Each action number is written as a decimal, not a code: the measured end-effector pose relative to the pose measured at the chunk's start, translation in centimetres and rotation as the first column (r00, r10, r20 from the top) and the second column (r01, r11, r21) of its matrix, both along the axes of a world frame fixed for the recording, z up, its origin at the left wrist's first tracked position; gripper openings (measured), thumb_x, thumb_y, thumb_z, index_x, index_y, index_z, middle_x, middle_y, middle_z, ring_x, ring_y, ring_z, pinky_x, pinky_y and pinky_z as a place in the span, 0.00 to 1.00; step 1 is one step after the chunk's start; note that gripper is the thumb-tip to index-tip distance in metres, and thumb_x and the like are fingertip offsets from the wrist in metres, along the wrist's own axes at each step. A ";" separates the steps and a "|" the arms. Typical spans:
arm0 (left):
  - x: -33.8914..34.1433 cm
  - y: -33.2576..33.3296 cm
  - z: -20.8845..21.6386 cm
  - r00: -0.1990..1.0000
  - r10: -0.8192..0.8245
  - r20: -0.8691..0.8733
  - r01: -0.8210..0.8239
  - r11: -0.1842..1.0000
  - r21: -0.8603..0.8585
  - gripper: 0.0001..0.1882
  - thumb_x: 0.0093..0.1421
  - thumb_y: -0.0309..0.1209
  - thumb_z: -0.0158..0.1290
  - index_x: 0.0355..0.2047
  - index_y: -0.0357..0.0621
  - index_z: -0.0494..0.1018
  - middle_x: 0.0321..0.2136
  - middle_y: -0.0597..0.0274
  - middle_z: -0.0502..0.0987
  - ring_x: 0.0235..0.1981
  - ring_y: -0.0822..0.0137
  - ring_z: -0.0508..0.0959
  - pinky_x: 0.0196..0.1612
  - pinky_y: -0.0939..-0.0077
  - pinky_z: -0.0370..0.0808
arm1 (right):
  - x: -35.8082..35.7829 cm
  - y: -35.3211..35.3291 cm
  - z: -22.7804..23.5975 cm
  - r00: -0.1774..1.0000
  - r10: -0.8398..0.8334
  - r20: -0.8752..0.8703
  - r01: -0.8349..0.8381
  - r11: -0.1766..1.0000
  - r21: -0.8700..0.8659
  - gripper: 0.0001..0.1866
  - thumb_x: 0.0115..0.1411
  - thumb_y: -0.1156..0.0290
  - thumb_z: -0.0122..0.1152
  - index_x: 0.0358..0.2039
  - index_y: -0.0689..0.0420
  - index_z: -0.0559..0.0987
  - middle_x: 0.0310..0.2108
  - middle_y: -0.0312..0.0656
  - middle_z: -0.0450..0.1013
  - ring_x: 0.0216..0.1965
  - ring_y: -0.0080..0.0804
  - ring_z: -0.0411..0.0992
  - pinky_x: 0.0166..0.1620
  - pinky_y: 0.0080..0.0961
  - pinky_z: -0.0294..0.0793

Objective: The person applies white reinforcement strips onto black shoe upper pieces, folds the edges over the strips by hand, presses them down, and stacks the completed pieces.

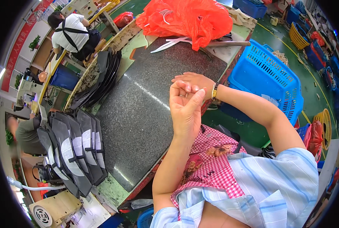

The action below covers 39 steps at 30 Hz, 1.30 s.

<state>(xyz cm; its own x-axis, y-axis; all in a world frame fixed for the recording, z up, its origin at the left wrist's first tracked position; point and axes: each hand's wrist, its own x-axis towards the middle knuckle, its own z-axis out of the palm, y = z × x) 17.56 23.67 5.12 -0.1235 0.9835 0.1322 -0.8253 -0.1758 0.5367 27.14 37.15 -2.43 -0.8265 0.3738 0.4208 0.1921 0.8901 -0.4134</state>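
My left hand (184,110) is raised upright over the right edge of a dark speckled stone slab (146,110), fingers curled toward the palm. My right hand (194,81), with a gold wristwatch (214,91) on its wrist, reaches in from the right, and its fingers touch the fingertips of my left hand. Neither hand holds anything that I can see. A stack of black fabric pieces with white patches (76,150) lies fanned out at the slab's left edge, well away from both hands.
A red plastic bag (186,17) and white strips (169,42) lie at the slab's far end. Another pile of black pieces (101,78) sits far left. A blue plastic basket (266,78) stands right of the table. Two people work at sewing benches on the left.
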 end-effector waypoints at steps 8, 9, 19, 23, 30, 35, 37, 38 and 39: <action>-0.3 -0.4 -1.1 1.000 0.000 0.017 0.001 1.000 -0.031 0.23 0.55 0.10 0.55 0.46 0.47 0.64 0.38 0.66 0.66 0.41 0.72 0.72 0.53 0.73 0.74 | 0.0 -0.1 -0.8 0.999 0.010 0.034 -0.013 0.997 0.070 0.22 0.57 0.62 0.58 0.52 0.53 0.74 0.58 0.42 0.70 0.62 0.40 0.65 0.62 0.40 0.63; -0.3 -0.4 -1.2 1.000 -0.001 0.018 0.001 1.000 -0.025 0.23 0.55 0.10 0.55 0.46 0.47 0.64 0.38 0.66 0.66 0.41 0.72 0.72 0.53 0.73 0.74 | 0.0 -0.1 -0.7 0.999 0.011 0.039 -0.013 0.998 0.053 0.23 0.57 0.62 0.58 0.52 0.54 0.74 0.58 0.42 0.70 0.62 0.40 0.64 0.63 0.40 0.62; 0.9 -1.2 -1.1 0.993 -0.004 -0.115 0.002 1.000 -0.016 0.22 0.56 0.10 0.54 0.45 0.46 0.64 0.38 0.66 0.66 0.40 0.73 0.73 0.54 0.77 0.73 | 0.7 1.3 -1.5 0.999 0.024 0.031 -0.027 0.994 0.108 0.24 0.55 0.64 0.58 0.52 0.56 0.75 0.58 0.44 0.70 0.63 0.41 0.63 0.64 0.41 0.61; 0.2 -4.2 -4.0 0.179 0.019 -0.984 0.066 0.997 0.031 0.20 0.51 0.13 0.58 0.41 0.40 0.64 0.37 0.58 0.67 0.37 0.63 0.73 0.44 0.68 0.76 | 0.5 0.7 -2.1 1.000 0.019 -0.014 -0.019 0.999 0.030 0.25 0.57 0.56 0.61 0.51 0.58 0.75 0.58 0.48 0.69 0.61 0.45 0.65 0.65 0.42 0.60; -0.9 -9.7 -12.6 -0.358 -0.150 -0.922 0.283 0.923 -0.260 0.17 0.62 0.37 0.55 0.41 0.36 0.66 0.41 0.35 0.69 0.40 0.34 0.73 0.42 0.45 0.72 | -0.1 0.1 -2.0 1.000 0.030 -0.007 -0.030 0.999 0.014 0.25 0.60 0.55 0.59 0.53 0.58 0.73 0.59 0.49 0.67 0.64 0.44 0.62 0.67 0.45 0.57; -2.1 -7.5 -1.7 -0.231 0.011 -0.973 0.197 0.980 -0.035 0.14 0.60 0.32 0.57 0.39 0.37 0.68 0.36 0.44 0.71 0.32 0.49 0.76 0.36 0.59 0.74 | -0.1 0.3 -2.4 0.999 0.033 -0.013 -0.032 0.999 0.029 0.25 0.60 0.55 0.59 0.52 0.58 0.74 0.59 0.49 0.68 0.64 0.44 0.62 0.67 0.45 0.58; -1.7 -6.9 4.6 0.130 -0.052 -0.990 0.181 0.983 -0.028 0.14 0.60 0.34 0.58 0.36 0.36 0.70 0.34 0.52 0.70 0.28 0.59 0.72 0.36 0.62 0.73 | 0.7 0.5 -2.4 1.000 0.011 -0.011 -0.010 1.000 0.023 0.25 0.60 0.56 0.59 0.52 0.58 0.74 0.59 0.49 0.68 0.64 0.44 0.62 0.67 0.45 0.58; -1.7 -7.3 6.5 0.353 0.052 -0.934 0.131 0.986 0.104 0.12 0.59 0.32 0.59 0.34 0.37 0.70 0.31 0.56 0.68 0.27 0.63 0.70 0.35 0.66 0.72 | 0.5 0.5 -2.3 1.000 0.011 -0.018 -0.010 1.000 0.022 0.25 0.60 0.56 0.59 0.52 0.58 0.74 0.59 0.49 0.68 0.64 0.44 0.62 0.67 0.45 0.58; -1.5 -7.5 7.8 0.553 0.153 -0.819 0.059 0.973 0.221 0.10 0.57 0.29 0.59 0.32 0.38 0.69 0.29 0.61 0.67 0.25 0.68 0.68 0.34 0.70 0.71 | 0.7 0.6 -2.4 1.000 0.006 -0.016 -0.005 1.000 0.022 0.25 0.60 0.56 0.59 0.52 0.58 0.74 0.59 0.49 0.68 0.64 0.44 0.62 0.67 0.45 0.58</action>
<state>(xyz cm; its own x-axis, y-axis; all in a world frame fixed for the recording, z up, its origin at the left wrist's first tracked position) 16.08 16.16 12.94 0.1000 0.9158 0.3889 -0.0208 -0.3889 0.9211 27.80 37.72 -4.81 -0.8215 0.3596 0.4426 0.1805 0.9001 -0.3965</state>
